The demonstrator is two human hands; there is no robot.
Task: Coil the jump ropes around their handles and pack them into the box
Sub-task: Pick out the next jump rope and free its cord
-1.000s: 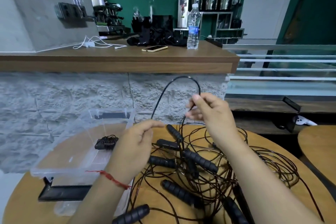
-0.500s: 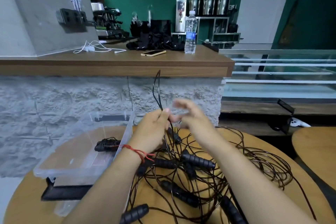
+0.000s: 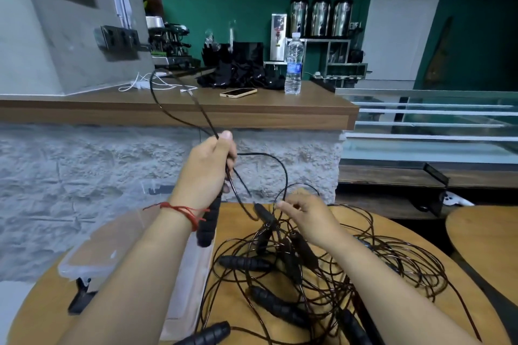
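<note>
My left hand (image 3: 206,169) is raised above the table and grips a black ribbed jump-rope handle (image 3: 208,223) that hangs down below the fist; its thin cord (image 3: 168,109) loops up toward the counter. My right hand (image 3: 304,217) hovers lower, fingers loosely curled, touching a cord loop over the pile. A tangle of black handles and brown-black cords (image 3: 294,274) covers the round wooden table (image 3: 244,314). The clear plastic box (image 3: 112,255) stands at the left, mostly hidden behind my left forearm.
A stone-faced counter (image 3: 179,112) with a phone (image 3: 238,92), water bottle (image 3: 293,64) and white cables runs behind the table. A second round table (image 3: 485,232) sits at the right. A glass case (image 3: 431,126) stands beyond.
My left hand has lifted a handle up off the pile, pulling its cord higher. My right hand has dropped back down toward the tangle.
</note>
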